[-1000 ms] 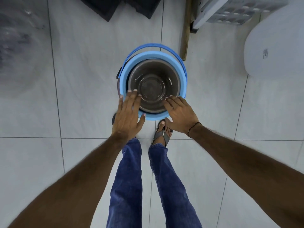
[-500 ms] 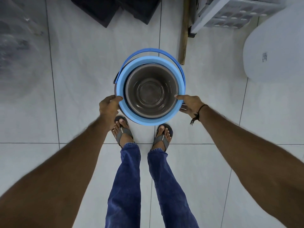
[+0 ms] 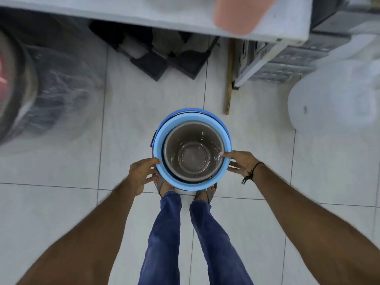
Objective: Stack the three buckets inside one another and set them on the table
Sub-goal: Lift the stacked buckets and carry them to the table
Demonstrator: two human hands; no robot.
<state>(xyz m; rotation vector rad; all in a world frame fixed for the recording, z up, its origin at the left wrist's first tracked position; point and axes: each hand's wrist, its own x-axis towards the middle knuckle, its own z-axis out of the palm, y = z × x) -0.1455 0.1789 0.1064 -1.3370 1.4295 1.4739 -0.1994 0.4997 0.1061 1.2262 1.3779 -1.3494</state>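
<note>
A light blue bucket (image 3: 164, 173) holds a brown bucket (image 3: 193, 153) nested inside it; a dark rim shows between the two, so a third bucket may sit there. My left hand (image 3: 141, 173) grips the stack's left side and my right hand (image 3: 239, 161) grips its right rim, thumb over the edge. The stack hangs above my feet, off the tiled floor. The white table (image 3: 144, 15) runs across the top of the view.
A pink object (image 3: 238, 13) sits on the table's edge. Black crates (image 3: 164, 56) lie under the table, a plastic-wrapped bundle (image 3: 41, 89) at left, a white basket (image 3: 277, 64) and a translucent jug (image 3: 333, 95) at right. A wooden stick (image 3: 228, 79) leans nearby.
My hands went from the front rim to the stack's sides and took hold of it. The view tilted up, and the table edge came into sight.
</note>
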